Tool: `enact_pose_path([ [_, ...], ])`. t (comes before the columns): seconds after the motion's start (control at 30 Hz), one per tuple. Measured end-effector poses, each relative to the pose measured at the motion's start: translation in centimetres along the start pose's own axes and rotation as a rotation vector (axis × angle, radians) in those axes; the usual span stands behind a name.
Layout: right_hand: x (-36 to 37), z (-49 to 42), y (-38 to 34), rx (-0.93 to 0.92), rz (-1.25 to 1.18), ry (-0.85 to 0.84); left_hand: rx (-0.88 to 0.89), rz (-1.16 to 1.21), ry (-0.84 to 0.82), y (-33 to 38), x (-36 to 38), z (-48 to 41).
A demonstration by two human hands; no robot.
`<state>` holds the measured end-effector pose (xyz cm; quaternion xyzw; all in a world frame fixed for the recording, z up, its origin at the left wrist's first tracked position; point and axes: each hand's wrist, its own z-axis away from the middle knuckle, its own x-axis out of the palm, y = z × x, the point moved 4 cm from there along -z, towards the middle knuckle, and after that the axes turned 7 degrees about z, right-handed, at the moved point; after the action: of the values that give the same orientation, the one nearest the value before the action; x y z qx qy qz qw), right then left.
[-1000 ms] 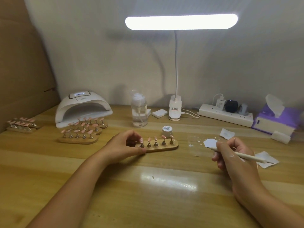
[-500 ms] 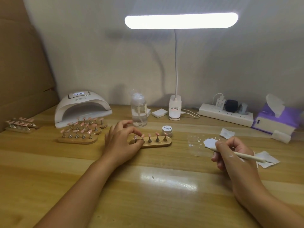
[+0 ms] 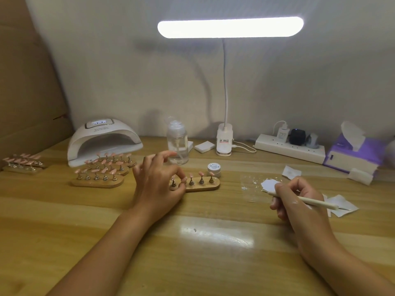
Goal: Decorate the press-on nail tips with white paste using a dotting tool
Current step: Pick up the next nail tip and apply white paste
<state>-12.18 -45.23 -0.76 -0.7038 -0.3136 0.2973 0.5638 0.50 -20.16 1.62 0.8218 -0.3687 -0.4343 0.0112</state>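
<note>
A wooden holder (image 3: 202,186) with several pink nail tips on metal stands lies at the table's middle. My left hand (image 3: 157,183) covers its left end, thumb and forefinger pinching one small stand (image 3: 181,180) there. My right hand (image 3: 299,201) grips a cream dotting tool (image 3: 316,202) like a pen, its tip over a clear sheet (image 3: 253,185) that carries a patch of white paste (image 3: 269,184). A small white paste jar (image 3: 214,168) stands just behind the holder.
More wooden holders with pink tips (image 3: 100,175) sit left, before a white nail lamp (image 3: 103,139); another set (image 3: 21,163) lies far left. A clear pump bottle (image 3: 177,144), desk lamp base (image 3: 224,142), power strip (image 3: 290,147), tissue box (image 3: 357,154) and paper wipes (image 3: 342,205) line the back and right.
My left hand slid the holder to the left and shifted from gripping its end to pinching a stand on it. My right hand with the tool stayed put.
</note>
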Motion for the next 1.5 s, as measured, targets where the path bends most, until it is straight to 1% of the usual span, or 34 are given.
enact_pose_path([
  [0.1, 0.0, -0.1, 0.1, -0.003, -0.006, 0.015, 0.103, 0.045, 0.179, 1.4, -1.3, -0.1],
  [0.13, 0.0, -0.1, 0.2, -0.001, 0.001, 0.023, 0.124, 0.115, 0.185, 2.0, -1.4, -0.1],
  [0.17, 0.0, -0.2, 0.3, 0.005, 0.009, 0.030, 0.114, 0.225, 0.151, 2.6, -1.3, -0.2],
  [0.27, -0.1, -0.5, 0.3, 0.006, 0.028, 0.040, -0.014, 0.532, -0.035, 5.1, 0.5, 0.2],
  [0.33, -0.3, -0.6, -0.1, -0.052, 0.089, 0.057, -0.035, 0.630, -0.160, 6.8, 2.3, 0.5],
  [0.4, -0.9, -0.8, -0.7, -0.128, 0.167, 0.083, -0.012, 0.677, -0.263, 8.2, 3.7, 0.4],
  [0.47, -1.6, -1.2, -1.0, -0.140, 0.221, 0.101, -0.011, 0.674, -0.358, 9.2, 5.0, 0.1],
  [0.53, -2.1, -1.7, -0.7, -0.103, 0.263, 0.095, 0.001, 0.615, -0.412, 9.8, 6.1, -0.1],
  [0.67, -2.3, -2.0, -0.1, -0.034, 0.374, 0.044, 0.004, 0.597, -0.379, 10.0, 7.5, -0.1],
  [0.73, -2.2, -2.0, 0.0, -0.043, 0.480, 0.038, 0.020, 0.576, -0.349, 9.7, 7.7, 0.0],
  [0.8, -2.2, -1.9, 0.0, -0.046, 0.550, 0.038, 0.065, 0.560, -0.359, 9.6, 7.8, 0.2],
  [0.87, -2.1, -1.9, -0.1, -0.034, 0.553, 0.025, 0.098, 0.543, -0.386, 9.8, 7.8, 0.5],
  [1.0, -2.1, -2.0, -0.2, -0.021, 0.558, -0.007, 0.162, 0.452, -0.371, 10.2, 7.7, 0.6],
  [1.1, -2.3, -2.0, 0.0, 0.009, 0.516, 0.026, 0.144, 0.463, -0.382, 10.1, 7.6, 0.5],
  [1.23, -2.2, -2.0, 0.0, 0.019, 0.496, 0.027, 0.114, 0.483, -0.391, 9.9, 7.8, 0.4],
  [1.5, -2.1, -1.6, -0.5, 0.015, 0.488, 0.046, 0.134, 0.495, -0.398, 10.1, 7.9, 0.5],
])
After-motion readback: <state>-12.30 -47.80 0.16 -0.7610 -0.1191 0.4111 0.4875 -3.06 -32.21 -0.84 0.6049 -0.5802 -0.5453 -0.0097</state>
